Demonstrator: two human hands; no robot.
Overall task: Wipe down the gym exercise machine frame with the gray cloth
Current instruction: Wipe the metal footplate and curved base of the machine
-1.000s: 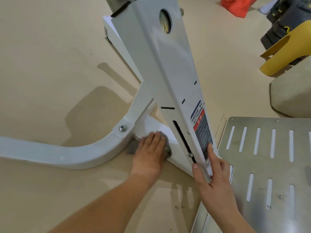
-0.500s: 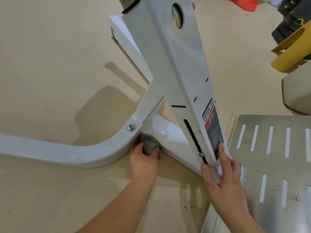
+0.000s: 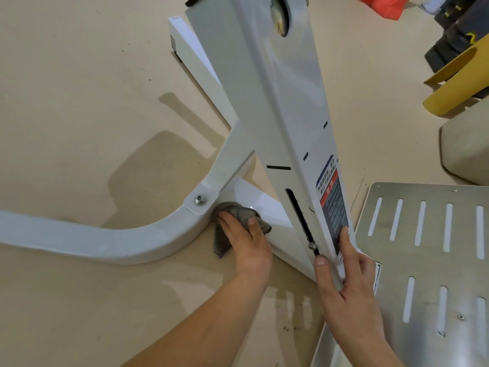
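Observation:
The white machine frame (image 3: pixel 277 107) rises as a slanted upright from a curved floor tube (image 3: pixel 105 241) joined by a bolted bracket (image 3: pixel 200 200). A crumpled gray cloth (image 3: pixel 239 214) is pressed into the corner where the curved tube meets the low white base plate. My left hand (image 3: pixel 247 242) is shut on the gray cloth, thumb and fingers pinching it against the frame. My right hand (image 3: pixel 344 284) grips the lower edge of the upright, forefinger lying on a red and black warning label (image 3: pixel 332 200).
A slotted steel foot plate (image 3: pixel 434 250) lies on the floor at the right. Farther right sit a beige pad (image 3: pixel 465 147), a yellow curved part (image 3: pixel 455 83), black gear and an orange object (image 3: pixel 383 6). Beige floor spreads to the left.
My left hand went from lying flat over the cloth on the base plate to bunching it and pushing it left into the corner under the bolted bracket. The right hand kept its hold.

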